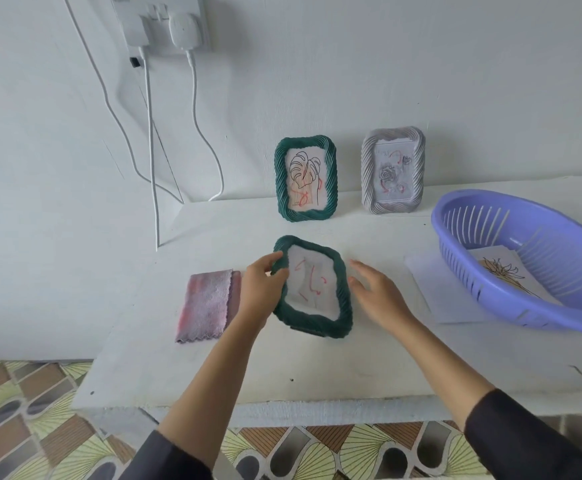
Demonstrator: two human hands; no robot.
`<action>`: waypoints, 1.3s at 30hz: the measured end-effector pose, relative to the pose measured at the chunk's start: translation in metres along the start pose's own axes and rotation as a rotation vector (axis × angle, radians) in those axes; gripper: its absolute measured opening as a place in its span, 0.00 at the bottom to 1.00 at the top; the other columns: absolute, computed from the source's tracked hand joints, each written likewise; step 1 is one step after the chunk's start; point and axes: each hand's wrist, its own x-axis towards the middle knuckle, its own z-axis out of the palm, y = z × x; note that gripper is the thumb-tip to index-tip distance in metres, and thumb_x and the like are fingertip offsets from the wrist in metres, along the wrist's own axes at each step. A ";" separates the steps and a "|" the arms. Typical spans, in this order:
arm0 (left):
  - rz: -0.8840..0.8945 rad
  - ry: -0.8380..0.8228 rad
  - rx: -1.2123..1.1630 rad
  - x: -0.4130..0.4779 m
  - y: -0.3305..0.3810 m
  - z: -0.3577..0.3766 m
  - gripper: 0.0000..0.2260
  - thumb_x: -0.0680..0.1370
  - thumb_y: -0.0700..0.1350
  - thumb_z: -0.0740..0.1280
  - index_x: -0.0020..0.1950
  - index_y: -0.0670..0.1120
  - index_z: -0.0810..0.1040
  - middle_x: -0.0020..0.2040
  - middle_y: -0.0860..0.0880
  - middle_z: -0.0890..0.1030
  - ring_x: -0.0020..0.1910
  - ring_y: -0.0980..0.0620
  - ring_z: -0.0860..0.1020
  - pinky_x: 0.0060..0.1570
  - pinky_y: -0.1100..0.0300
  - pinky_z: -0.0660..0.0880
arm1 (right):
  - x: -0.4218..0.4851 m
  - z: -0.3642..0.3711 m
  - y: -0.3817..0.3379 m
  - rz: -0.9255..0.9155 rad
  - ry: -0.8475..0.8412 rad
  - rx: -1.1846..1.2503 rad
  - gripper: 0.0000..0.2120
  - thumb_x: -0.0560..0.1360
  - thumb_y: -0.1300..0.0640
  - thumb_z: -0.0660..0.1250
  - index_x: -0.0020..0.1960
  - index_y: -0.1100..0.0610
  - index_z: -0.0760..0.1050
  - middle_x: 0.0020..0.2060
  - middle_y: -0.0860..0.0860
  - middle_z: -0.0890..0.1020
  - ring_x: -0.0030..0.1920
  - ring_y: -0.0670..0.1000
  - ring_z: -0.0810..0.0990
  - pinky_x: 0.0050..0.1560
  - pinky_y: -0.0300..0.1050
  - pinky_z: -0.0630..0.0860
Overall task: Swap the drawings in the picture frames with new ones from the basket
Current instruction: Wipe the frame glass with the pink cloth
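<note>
A white table stands pushed up to a plain white wall, over a floor of patterned tiles in brown, grey and pale green. High on the wall a power socket carries white plugs, and their white cables hang down to the table's back left corner. At the table's middle the left hand grips the left edge of a dark green picture frame, fingers curled round its rim; the frame is tilted, its sheet marked with red scribbles. The right hand is spread with straight fingers just beside the frame's right edge, holding nothing; contact cannot be judged. Upright against the wall behind are a second green frame with a leaf drawing and, to its right, a grey frame with a rose drawing. A purple slotted basket sits at the right with a plant drawing inside, partly over a white sheet of paper. A folded pink-purple cloth lies left of the left hand.
</note>
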 end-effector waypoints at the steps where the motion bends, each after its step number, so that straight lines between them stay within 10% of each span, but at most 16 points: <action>1: 0.004 0.012 0.036 0.000 -0.007 0.003 0.18 0.77 0.38 0.62 0.68 0.46 0.72 0.56 0.48 0.78 0.37 0.57 0.74 0.37 0.66 0.74 | 0.000 0.003 0.003 -0.012 -0.003 -0.016 0.21 0.79 0.56 0.57 0.72 0.55 0.62 0.73 0.51 0.64 0.73 0.49 0.61 0.71 0.41 0.57; 5: 0.001 0.084 0.173 -0.003 -0.029 0.015 0.18 0.78 0.41 0.59 0.68 0.47 0.70 0.51 0.45 0.81 0.30 0.54 0.72 0.27 0.70 0.69 | 0.000 0.016 0.008 0.018 -0.010 -0.124 0.23 0.80 0.54 0.54 0.74 0.56 0.57 0.75 0.52 0.59 0.75 0.49 0.57 0.75 0.46 0.52; 10: 0.088 0.137 0.331 -0.010 -0.039 0.031 0.18 0.78 0.38 0.58 0.68 0.41 0.70 0.64 0.44 0.76 0.64 0.45 0.72 0.65 0.54 0.68 | 0.000 0.028 0.011 0.022 0.031 -0.300 0.23 0.80 0.56 0.51 0.74 0.57 0.56 0.74 0.53 0.60 0.75 0.51 0.57 0.75 0.47 0.50; 26: 0.142 0.127 0.389 -0.010 -0.039 0.029 0.16 0.78 0.38 0.58 0.64 0.40 0.74 0.62 0.43 0.75 0.63 0.45 0.70 0.60 0.60 0.65 | -0.001 0.029 0.014 0.015 0.033 -0.349 0.23 0.81 0.56 0.50 0.75 0.57 0.54 0.75 0.52 0.58 0.76 0.49 0.54 0.75 0.44 0.47; 30: 0.201 0.381 0.332 -0.007 -0.022 0.006 0.13 0.77 0.42 0.63 0.60 0.44 0.79 0.64 0.43 0.73 0.66 0.45 0.66 0.63 0.57 0.63 | -0.002 0.028 0.014 0.009 0.033 -0.353 0.23 0.81 0.56 0.49 0.75 0.57 0.54 0.75 0.52 0.58 0.75 0.49 0.55 0.75 0.44 0.48; 39: -0.281 0.109 0.952 0.013 -0.047 -0.047 0.33 0.74 0.64 0.58 0.75 0.54 0.53 0.76 0.39 0.49 0.75 0.35 0.46 0.72 0.38 0.44 | -0.002 0.029 0.013 0.024 0.035 -0.350 0.23 0.81 0.55 0.49 0.75 0.57 0.54 0.75 0.52 0.58 0.75 0.49 0.55 0.75 0.44 0.48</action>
